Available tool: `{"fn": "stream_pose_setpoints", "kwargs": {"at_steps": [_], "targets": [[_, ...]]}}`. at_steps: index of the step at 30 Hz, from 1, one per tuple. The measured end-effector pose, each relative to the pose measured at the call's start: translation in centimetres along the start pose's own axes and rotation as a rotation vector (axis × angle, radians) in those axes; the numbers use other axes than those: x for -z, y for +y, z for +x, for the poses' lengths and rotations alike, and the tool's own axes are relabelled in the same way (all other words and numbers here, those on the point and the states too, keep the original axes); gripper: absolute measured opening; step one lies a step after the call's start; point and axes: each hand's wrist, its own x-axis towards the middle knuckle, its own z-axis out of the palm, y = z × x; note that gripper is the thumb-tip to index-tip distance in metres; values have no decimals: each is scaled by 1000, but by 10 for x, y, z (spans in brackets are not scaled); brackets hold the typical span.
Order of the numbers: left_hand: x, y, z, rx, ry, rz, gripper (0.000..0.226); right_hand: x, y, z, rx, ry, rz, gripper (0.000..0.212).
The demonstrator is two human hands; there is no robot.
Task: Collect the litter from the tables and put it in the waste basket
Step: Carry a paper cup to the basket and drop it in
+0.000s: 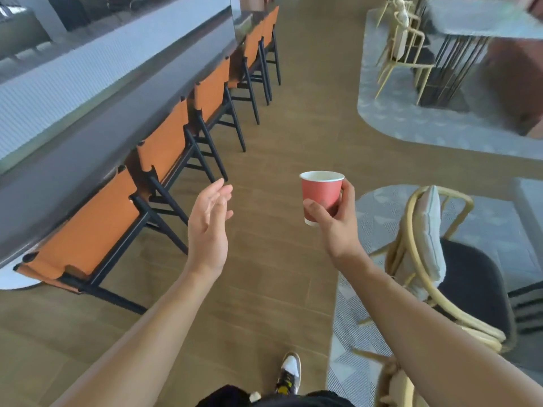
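Right grip (pixel 335 227) holding red paper cup (pixel 321 195): thumb across front near base, fingers wrapped behind. Cup upright, white rim up, held in air above wooden floor (pixel 279 136). Left grip (pixel 208 227) wide, fingers straight and relaxed, palm turned inward, nothing in it, well apart from cup. Long dark counter (pixel 88 136) on left, row of orange chairs (pixel 97 230) tucked against it. Rattan chair (pixel 426 259) on grey rug (pixel 367 318) at right. Shoe (pixel 289 374) on floor below.

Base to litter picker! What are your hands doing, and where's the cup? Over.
Right hand grips red paper cup, upright. Left hand open, empty. Waste basket not in view. Orange chairs left, cane chair right.
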Motion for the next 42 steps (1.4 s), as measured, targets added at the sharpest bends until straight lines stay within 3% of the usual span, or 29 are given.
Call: {"fn": "stream_pose_setpoints", "kwargs": {"at_steps": [7,14,24,30,42], "targets": [[-49,-20,124,-16,-7,-51,42,-11,4,117,9,24,-21,79],[-97,-58,263,-36,-85,-62,33,-32,19,253,7,60,-12,70],[-163,-92,511,-64,-210,-104,60,-91,20,474,27,201,-38,67],[-194,-103,622,-75,-242,-93,62,-113,22,579,37,234,-54,67],[-299,-163,835,-52,-273,-122,44,-113,73,823,-2,264,-7,67]]}}
